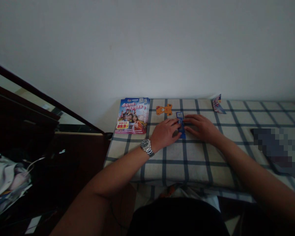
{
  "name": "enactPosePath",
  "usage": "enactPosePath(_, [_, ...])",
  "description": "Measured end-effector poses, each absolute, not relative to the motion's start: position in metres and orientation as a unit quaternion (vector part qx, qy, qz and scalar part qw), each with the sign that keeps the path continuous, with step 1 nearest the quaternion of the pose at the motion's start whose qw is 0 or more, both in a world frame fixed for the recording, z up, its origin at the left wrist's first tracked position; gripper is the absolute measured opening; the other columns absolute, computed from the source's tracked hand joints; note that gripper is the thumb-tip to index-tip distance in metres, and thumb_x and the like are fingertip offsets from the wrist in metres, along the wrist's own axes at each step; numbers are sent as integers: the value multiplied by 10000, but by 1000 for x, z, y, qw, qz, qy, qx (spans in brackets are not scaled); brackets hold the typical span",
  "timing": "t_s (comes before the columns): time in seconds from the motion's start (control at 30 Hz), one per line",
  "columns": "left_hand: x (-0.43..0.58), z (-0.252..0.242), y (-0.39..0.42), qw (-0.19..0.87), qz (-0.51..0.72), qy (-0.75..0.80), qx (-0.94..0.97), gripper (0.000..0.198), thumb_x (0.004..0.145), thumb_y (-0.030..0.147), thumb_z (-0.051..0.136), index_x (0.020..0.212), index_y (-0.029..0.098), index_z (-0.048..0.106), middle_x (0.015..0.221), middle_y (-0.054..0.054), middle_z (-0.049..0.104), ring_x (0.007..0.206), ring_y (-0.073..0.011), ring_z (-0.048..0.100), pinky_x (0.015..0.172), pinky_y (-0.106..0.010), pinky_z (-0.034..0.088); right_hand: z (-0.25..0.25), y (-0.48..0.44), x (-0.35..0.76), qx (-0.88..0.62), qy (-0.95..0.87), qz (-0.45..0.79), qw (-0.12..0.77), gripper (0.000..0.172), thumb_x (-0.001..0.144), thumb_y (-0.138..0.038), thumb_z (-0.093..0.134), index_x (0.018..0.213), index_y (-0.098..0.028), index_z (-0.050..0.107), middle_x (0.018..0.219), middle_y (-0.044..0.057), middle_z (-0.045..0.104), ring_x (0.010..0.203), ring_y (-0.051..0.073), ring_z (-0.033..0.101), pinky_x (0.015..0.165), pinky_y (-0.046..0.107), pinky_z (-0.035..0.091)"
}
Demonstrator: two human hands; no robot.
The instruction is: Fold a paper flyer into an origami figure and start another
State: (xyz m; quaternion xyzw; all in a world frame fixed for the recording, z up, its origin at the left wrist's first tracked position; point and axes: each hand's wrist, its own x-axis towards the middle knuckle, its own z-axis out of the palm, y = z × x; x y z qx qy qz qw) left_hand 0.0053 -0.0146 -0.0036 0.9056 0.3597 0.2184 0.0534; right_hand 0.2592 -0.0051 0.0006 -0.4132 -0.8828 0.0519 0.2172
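Flanking a narrow, blue printed leaflet (182, 131) on the checked cloth (194, 167), my left hand (164, 133) and right hand (203, 128) rest with fingers (192, 121) slightly parted; whether they pinch its edges, I cannot tell.

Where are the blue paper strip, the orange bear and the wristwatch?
Blue paper strip (182, 130): head view, its visible middle.
Orange bear (164, 110): head view, its middle.
Wristwatch (145, 144): head view, on the dial.

Bare left arm (123, 170) and right arm (250, 164) extend from the lower left and lower right; just right of centre, left hand (163, 132) and right hand (203, 128) face each other, palms down, fingers (193, 122) gently bent.
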Motion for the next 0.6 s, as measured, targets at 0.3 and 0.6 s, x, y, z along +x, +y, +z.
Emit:
enactPosePath(0.3, [5,-3,-11,59,221,356,906,356,1011,451,663,1243,182,680,1394,-106,660,1268,-287,613,1143,-491,482,-13,9,255,-403,-877,33,260,311,1049,-331,599,1318,-220,708,1409,144,697,1295,332,659,1090,560,555])
enactPosePath(0.6, [-1,-2,-1,43,220,373,900,285,1015,342,678,1261,198,668,1387,-76,650,1272,-272,614,1128,-469,505,-20,3,267,-393,-870,71,288,244,1025,-281,624,1241,-246,732,1343,132,714,1247,320,677,1068,565,574])
